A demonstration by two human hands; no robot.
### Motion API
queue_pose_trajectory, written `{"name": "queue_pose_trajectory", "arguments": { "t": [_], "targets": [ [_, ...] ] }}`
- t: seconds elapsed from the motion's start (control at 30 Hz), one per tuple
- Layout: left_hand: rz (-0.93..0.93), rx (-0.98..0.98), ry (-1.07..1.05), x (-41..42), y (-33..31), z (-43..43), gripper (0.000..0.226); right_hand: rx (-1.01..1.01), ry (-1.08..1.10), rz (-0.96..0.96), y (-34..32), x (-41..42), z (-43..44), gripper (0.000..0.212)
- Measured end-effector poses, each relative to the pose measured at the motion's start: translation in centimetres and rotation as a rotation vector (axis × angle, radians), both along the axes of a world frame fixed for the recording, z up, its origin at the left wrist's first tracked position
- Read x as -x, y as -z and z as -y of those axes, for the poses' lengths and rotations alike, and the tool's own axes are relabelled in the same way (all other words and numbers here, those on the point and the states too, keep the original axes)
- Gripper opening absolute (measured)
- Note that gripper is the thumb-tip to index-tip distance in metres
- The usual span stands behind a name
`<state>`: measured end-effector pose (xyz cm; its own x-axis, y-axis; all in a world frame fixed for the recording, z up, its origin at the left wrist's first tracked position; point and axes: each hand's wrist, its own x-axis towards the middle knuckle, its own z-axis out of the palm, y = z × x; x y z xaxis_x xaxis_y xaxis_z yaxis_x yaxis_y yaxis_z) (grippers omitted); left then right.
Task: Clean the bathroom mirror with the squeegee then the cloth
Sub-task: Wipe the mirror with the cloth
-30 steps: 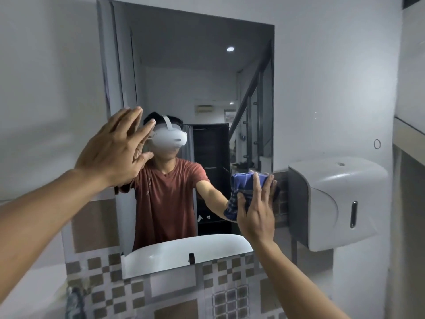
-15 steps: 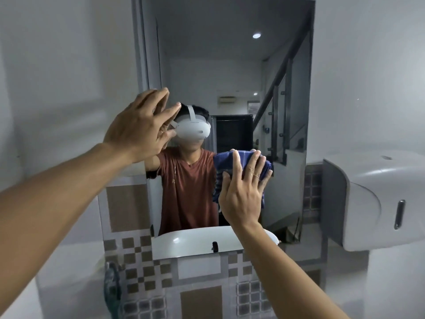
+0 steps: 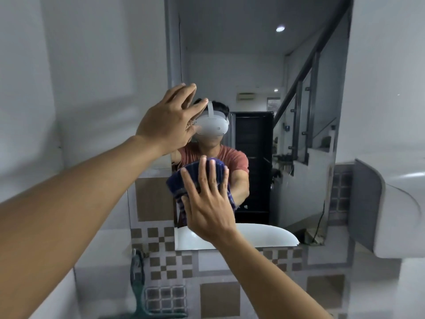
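A: Right hand [image 3: 209,203]?
B: Fingers straight, spread, pressing cloth [image 3: 197,172] flat on mirror [image 3: 230,54], lower left. Left hand [image 3: 167,120] flat, bracing at left edge.
A: Step?
B: Cloth pass. Squeegee [image 3: 137,284], probably that green thing, parked below. Next: even pressure, overlapping strokes.

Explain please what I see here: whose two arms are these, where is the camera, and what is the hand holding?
There is no machine. The camera sits on a person's head, so both arms are theirs; the figure with the white headset is their reflection in the mirror. The left hand lies flat at the mirror's left edge. The right hand presses a dark blue cloth flat against the glass. Below left stands a green tool, probably the squeegee, untouched. A white dispenser hangs at right.
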<state>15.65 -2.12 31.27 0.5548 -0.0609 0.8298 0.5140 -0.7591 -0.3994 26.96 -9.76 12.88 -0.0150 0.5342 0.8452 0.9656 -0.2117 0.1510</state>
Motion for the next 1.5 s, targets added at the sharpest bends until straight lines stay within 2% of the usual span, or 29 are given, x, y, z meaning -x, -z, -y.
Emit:
{"name": "queue_pose_trajectory", "arguments": {
  "t": [0.13,0.3,0.47,0.63,0.87,1.07,1.27,1.5],
  "targets": [
    [-0.005,0.007,0.002,-0.1,0.1,0.2,0.065,0.111,-0.038,0.101,1.8,0.4,0.0,0.065],
    [0.063,0.04,0.047,-0.5,2.0,1.0,0.06,0.14,-0.006,0.099,4.1,-1.5,1.3,0.061],
    [0.065,0.097,0.09,-1.0,7.0,1.4,0.06,0.06,0.067,0.015,5.7,-4.3,3.7,0.059],
    [0.004,0.102,0.028,-1.7,9.4,1.1,0.073,-0.016,0.133,-0.087,6.4,-8.3,6.5,0.063],
    [0.027,0.102,0.041,-1.8,9.6,1.3,0.075,-0.146,0.216,-0.304,5.3,-12.6,9.4,0.07],
    [0.041,0.096,0.049,-2.0,9.6,1.5,0.075,-0.256,0.196,-0.43,5.2,-15.3,11.5,0.069],
    [0.035,0.08,0.034,-1.8,9.2,1.5,0.073,-0.334,0.19,-0.563,8.0,-16.9,12.1,0.07],
    [0.079,0.038,-0.002,-1.0,7.8,1.1,0.073,-0.305,0.196,-0.618,12.9,-16.7,12.2,0.064]
  ]
}}
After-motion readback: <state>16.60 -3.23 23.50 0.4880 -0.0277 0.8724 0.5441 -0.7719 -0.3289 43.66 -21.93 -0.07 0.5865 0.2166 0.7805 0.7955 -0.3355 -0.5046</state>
